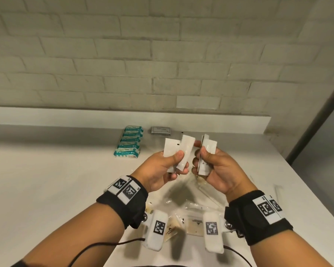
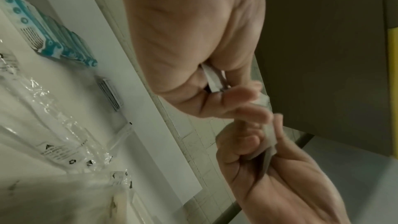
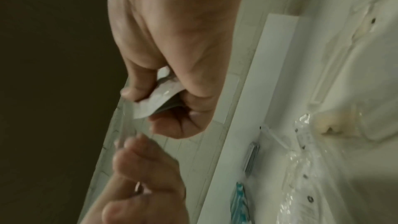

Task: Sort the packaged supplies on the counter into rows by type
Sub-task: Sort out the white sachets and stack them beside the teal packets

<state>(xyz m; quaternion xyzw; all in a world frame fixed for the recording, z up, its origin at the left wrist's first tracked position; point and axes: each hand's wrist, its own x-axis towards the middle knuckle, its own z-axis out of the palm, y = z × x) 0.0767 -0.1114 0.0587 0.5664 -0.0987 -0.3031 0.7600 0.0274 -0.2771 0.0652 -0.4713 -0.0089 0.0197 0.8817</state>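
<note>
Both hands are raised above the white counter [image 1: 66,180], close together. My left hand [image 1: 176,160] pinches two white sachets [image 1: 181,151] between thumb and fingers, fanned upward. My right hand [image 1: 200,158] grips a small stack of the same white sachets [image 1: 208,147]. In the right wrist view the stack [image 3: 155,98] sits under the thumb. Only a sachet edge [image 2: 212,81] shows in the left wrist view. Several teal wipe packs [image 1: 129,140] lie in a row at the back, and a grey foil packet [image 1: 161,130] lies beside them.
Crumpled clear plastic bags [image 1: 191,193] with printed labels lie on the counter under my hands; they also show as clear bags [image 2: 53,125] in the left wrist view. A raised ledge [image 1: 123,116] and a brick wall stand behind. The counter's right edge [image 1: 307,189] drops off.
</note>
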